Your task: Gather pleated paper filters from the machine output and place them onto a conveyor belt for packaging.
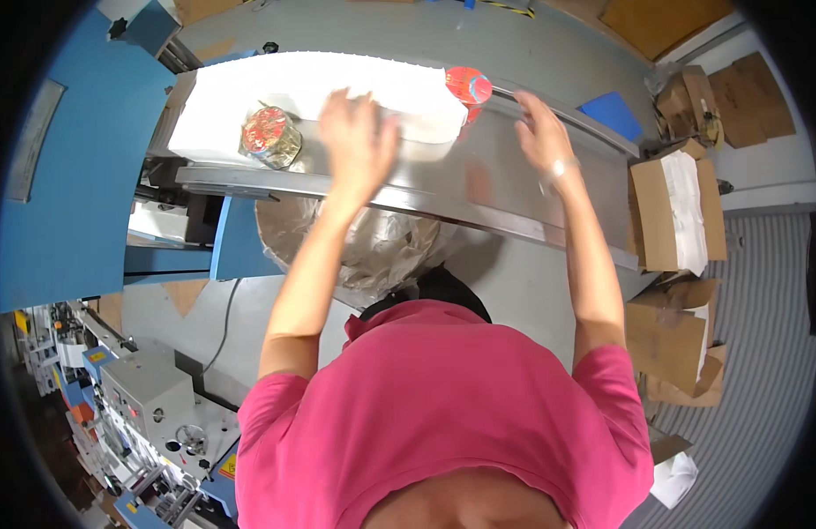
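Note:
A long white stack of what look like thin paper sheets [276, 75] lies along the far side of a metal conveyor-like table. My left hand [359, 141] is over its near edge, fingers spread and smeared by motion; whether it touches the stack I cannot tell. My right hand [542, 137] hovers over the table to the right, fingers stretched and holding nothing. Against the stack's right end sits a red round piece [470, 85] with a pale blue ring. Left of my left hand stands a shiny gold-sided, red-topped round thing [271, 138], perhaps a tape roll.
The metal table [514, 194] has raised side rails. A blue machine panel [82, 159] rises at the left. Below the table sits a large plastic-lined bin [373, 251]. Open cardboard boxes [652, 216] with white contents stand at the right. A grey control box [148, 392] is lower left.

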A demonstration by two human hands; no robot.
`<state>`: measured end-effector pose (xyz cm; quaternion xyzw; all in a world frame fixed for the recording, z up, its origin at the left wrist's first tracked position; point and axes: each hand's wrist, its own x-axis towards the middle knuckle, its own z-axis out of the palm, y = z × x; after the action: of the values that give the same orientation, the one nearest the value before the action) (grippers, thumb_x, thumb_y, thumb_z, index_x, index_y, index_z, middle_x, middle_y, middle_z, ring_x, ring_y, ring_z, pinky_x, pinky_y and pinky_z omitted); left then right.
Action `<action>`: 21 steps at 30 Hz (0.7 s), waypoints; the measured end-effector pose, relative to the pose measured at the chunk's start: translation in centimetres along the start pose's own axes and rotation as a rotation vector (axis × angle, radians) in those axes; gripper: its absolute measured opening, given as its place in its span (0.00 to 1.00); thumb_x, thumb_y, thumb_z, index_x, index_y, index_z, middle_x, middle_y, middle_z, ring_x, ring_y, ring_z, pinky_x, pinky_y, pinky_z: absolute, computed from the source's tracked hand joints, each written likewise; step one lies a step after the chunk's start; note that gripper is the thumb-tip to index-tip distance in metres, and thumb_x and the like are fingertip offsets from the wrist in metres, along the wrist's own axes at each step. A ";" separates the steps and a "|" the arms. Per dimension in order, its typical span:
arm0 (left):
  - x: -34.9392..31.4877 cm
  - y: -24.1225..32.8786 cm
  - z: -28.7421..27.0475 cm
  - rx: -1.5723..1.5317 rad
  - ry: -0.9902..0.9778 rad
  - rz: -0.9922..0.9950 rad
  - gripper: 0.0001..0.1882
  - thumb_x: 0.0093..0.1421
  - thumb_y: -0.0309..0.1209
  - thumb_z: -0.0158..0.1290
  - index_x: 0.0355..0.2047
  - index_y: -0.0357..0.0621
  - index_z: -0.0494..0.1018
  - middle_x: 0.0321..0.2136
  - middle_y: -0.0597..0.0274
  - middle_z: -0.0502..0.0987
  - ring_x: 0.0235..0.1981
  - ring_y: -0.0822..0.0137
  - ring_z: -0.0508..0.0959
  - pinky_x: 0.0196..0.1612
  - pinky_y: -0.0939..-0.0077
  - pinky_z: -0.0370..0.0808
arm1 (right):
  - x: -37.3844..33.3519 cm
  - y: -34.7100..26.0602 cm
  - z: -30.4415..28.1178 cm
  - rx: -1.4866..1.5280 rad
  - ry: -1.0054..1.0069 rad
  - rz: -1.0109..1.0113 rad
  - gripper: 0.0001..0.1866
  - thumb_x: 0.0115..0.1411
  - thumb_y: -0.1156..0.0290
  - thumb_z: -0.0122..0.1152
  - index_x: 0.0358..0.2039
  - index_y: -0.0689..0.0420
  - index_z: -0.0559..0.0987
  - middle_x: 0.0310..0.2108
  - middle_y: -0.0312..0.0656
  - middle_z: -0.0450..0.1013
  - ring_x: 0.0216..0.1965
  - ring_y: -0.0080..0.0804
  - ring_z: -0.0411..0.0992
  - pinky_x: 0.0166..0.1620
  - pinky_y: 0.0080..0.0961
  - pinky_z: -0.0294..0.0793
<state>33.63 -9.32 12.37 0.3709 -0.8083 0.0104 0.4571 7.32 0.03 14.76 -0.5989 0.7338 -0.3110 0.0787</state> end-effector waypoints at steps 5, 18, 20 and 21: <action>2.1 7.8 7.8 -0.085 -0.023 0.164 0.18 0.45 0.40 0.58 0.33 0.42 0.74 0.50 0.36 0.64 0.56 0.39 0.58 0.51 0.37 0.54 | 7.6 -1.1 1.4 -0.421 -0.399 -0.054 0.44 0.45 0.78 0.59 0.62 0.46 0.51 0.62 0.49 0.48 0.62 0.48 0.49 0.60 0.37 0.56; -0.3 4.0 9.0 0.148 -0.198 -0.067 0.02 0.48 0.23 0.48 0.22 0.37 0.69 0.50 0.38 0.63 0.56 0.41 0.58 0.55 0.39 0.50 | 8.2 2.8 5.1 -0.027 -0.346 -0.185 0.49 0.34 0.57 0.72 0.57 0.55 0.60 0.55 0.50 0.57 0.57 0.48 0.56 0.58 0.33 0.59; -0.1 3.9 8.8 0.123 -0.184 -0.063 0.01 0.48 0.22 0.48 0.22 0.37 0.68 0.50 0.40 0.63 0.56 0.43 0.59 0.56 0.41 0.50 | 6.0 3.1 4.1 -0.025 -0.339 -0.168 0.48 0.34 0.58 0.72 0.57 0.55 0.60 0.54 0.50 0.58 0.56 0.48 0.57 0.57 0.33 0.59; 0.0 3.9 8.7 0.120 -0.190 -0.062 0.01 0.48 0.22 0.48 0.22 0.37 0.68 0.50 0.40 0.63 0.56 0.43 0.59 0.56 0.41 0.50 | 4.6 3.1 3.7 -0.018 -0.332 -0.158 0.47 0.35 0.59 0.72 0.56 0.56 0.60 0.53 0.51 0.59 0.55 0.48 0.58 0.57 0.33 0.60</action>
<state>24.92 -9.62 8.58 0.4215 -0.8342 0.0093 0.3554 5.33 -5.35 11.31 -0.6985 0.6641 -0.2062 0.1688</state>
